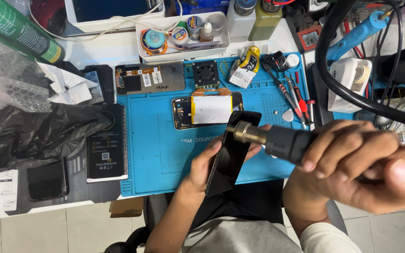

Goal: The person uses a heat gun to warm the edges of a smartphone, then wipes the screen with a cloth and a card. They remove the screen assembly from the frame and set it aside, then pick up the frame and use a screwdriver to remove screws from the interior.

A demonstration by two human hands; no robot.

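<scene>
Here, right hand point(366, 164) grips hot-air gun point(277, 139) — left hand point(212, 161) holds phone point(233, 150).

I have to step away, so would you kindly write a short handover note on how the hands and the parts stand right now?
Left hand: holds a black phone panel upright on edge over the blue work mat.
Right hand: grips the black hot-air tool, its metal nozzle close against the panel's upper part.
Opened phone body, pale battery showing, lies flat on the mat behind the panel.
Screwdrivers and a white pick lie at the mat's right side.
Done: phone lies open. Left: the panel is in hand, not yet set down.
</scene>
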